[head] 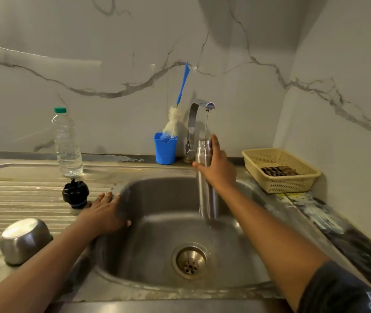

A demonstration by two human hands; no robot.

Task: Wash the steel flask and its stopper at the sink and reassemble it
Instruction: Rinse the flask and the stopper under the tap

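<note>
Right hand (218, 169) grips flask (207, 199) upright under tap (199, 105), centre frame, seemingly filling | left hand (104, 211) flat, open, on sink rim (168, 173) | stopper (75, 194) just beyond its fingertips

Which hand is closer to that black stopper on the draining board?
Left. The left hand rests on the sink rim just right of the black stopper; the right hand is across the basin, gripping the steel flask under the tap.
</note>
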